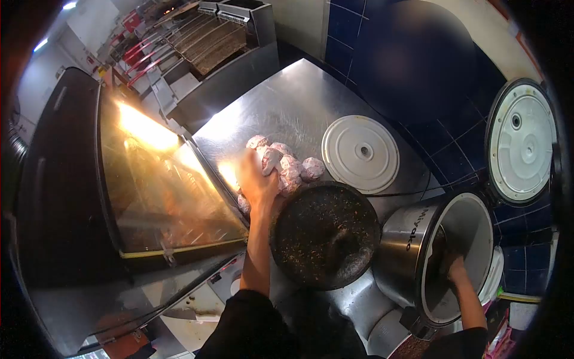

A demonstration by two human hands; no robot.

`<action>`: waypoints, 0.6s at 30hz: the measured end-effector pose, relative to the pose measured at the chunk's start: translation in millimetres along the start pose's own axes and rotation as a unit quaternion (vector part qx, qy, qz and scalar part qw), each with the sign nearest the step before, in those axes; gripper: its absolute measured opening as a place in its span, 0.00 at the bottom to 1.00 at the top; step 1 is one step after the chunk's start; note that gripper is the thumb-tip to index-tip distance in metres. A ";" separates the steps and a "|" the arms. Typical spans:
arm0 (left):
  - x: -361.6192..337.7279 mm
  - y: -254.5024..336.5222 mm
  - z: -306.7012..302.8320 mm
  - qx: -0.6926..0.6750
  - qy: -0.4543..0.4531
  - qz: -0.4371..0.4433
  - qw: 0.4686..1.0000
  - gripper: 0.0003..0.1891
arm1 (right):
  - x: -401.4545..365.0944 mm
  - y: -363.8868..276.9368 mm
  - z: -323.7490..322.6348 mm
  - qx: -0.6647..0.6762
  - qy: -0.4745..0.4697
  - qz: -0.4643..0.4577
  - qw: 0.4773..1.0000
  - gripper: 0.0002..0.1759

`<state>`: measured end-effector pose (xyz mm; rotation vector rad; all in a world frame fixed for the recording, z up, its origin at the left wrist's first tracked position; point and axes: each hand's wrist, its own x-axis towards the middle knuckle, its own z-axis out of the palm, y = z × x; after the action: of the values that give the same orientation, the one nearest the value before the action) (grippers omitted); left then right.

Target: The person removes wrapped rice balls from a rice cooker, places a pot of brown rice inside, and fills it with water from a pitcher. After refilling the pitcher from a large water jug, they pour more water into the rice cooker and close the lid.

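My left hand (256, 182) reaches over the steel counter (287, 102) and closes on one of several pink wrapped balls (290, 167) heaped beside the glass display case (161, 185). My right hand (453, 266) is down inside the open rice cooker (445, 251), fingers hidden by the dark interior; whether it holds anything is unclear. A round dark pan (326, 236), speckled with crumbs, sits between the two arms.
A white round lid (360, 154) lies flat on the counter. The cooker's open lid (520, 140) stands at right against blue wall tiles. Fryer baskets with red handles (179, 42) sit at the back.
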<state>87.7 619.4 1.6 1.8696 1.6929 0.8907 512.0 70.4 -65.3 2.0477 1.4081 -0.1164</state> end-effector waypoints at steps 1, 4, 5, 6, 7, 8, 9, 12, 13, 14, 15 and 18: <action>5.7 -12.3 8.0 -0.005 -0.005 -0.002 1.000 0.34 | -8.5 8.8 -14.1 0.066 -0.021 0.053 0.996 0.40; 11.9 -29.7 23.3 0.087 -0.033 0.046 0.995 0.35 | -27.6 -5.8 -208.8 0.284 -0.032 0.189 0.939 0.41; 0.8 -19.8 15.7 0.036 0.016 0.104 0.994 0.28 | -37.6 -11.8 -263.2 0.375 -0.022 0.211 0.903 0.40; -11.2 -9.8 7.6 -0.021 0.022 0.131 0.991 0.24 | -50.7 -22.3 -294.4 0.408 0.070 0.225 0.882 0.39; -25.1 -2.3 0.4 -0.076 0.026 0.157 0.984 0.20 | -62.2 -35.9 -321.2 0.438 0.159 0.237 0.852 0.38; -42.8 1.6 -5.5 -0.101 -0.001 0.166 0.981 0.17 | -72.3 -54.6 -357.5 0.472 0.198 0.244 0.824 0.38; -62.2 2.5 -9.6 -0.125 -0.026 0.173 0.977 0.14 | -76.6 -79.0 -390.0 0.504 0.237 0.248 0.793 0.38; -115.6 -4.3 -18.8 -0.206 -0.082 0.164 0.961 0.11 | -65.0 -156.7 -432.9 0.628 0.255 0.111 0.727 0.40; -132.0 -6.9 -25.9 -0.280 -0.082 0.075 0.953 0.09 | -47.5 -174.9 -430.0 0.615 0.234 0.003 0.753 0.43; -141.4 -6.0 -33.1 -0.352 -0.081 -0.014 0.932 0.10 | -21.1 -199.5 -437.1 0.622 0.184 -0.039 0.760 0.44; -145.2 -2.8 -42.5 -0.353 -0.089 -0.010 0.931 0.10 | 12.9 -222.6 -441.0 0.639 0.185 -0.108 0.739 0.42; -146.3 8.4 -80.1 -0.411 0.122 0.112 0.896 0.22 | 105.7 -293.8 -436.5 0.685 0.179 -0.152 0.689 0.37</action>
<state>30.8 467.0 39.6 1.3929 0.9487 1.6695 182.6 459.3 102.6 3.0047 2.2646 -1.3514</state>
